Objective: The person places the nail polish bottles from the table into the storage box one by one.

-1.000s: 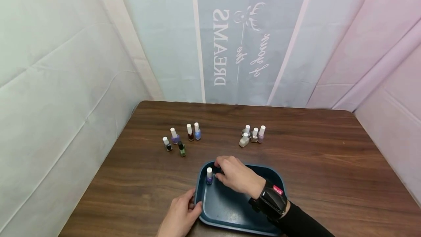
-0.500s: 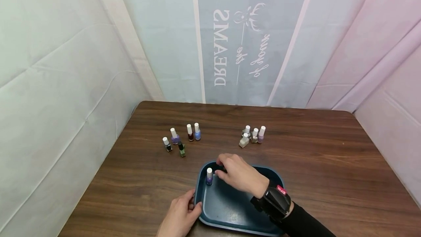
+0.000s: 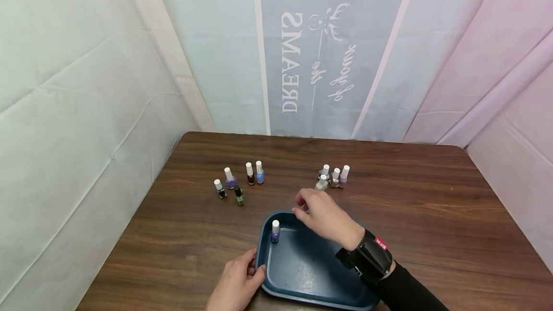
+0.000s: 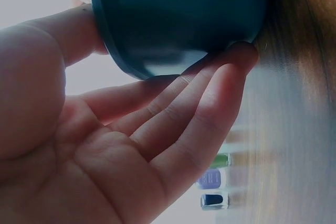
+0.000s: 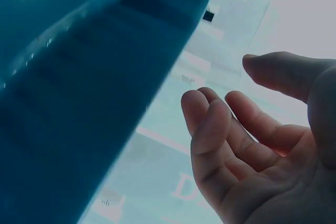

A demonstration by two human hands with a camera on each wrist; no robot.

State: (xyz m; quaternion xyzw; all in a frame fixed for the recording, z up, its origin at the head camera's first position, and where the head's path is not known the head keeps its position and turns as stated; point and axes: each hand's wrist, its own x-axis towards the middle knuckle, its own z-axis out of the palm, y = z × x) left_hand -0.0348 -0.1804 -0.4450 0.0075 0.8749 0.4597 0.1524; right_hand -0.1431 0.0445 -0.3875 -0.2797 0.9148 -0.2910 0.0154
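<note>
A dark teal tray [image 3: 302,272] lies on the table, with one purple nail polish bottle [image 3: 275,232] upright in its far left corner. My left hand [image 3: 236,280] grips the tray's left side: the thumb goes over the rim, and the fingers [image 4: 194,114] lie against the outer wall. Above the tray's far edge hovers my right hand [image 3: 326,217], holding nothing, its fingers loosely bent and the thumb apart from them in the right wrist view. Just beyond its fingers stands a pale nail polish bottle [image 3: 321,184], partly hidden by the hand.
At the back left stand several nail polish bottles: black [image 3: 221,190], purple [image 3: 230,180], green [image 3: 239,196], dark red [image 3: 250,174] and blue [image 3: 259,173]. A back right cluster includes a lilac bottle [image 3: 343,177]. Fabric curtains [image 3: 224,61] surround the wooden table [image 3: 432,205].
My right hand has moved away from the purple bottle in the tray, to the right and farther off, over the far rim. The left hand and tray have stayed put.
</note>
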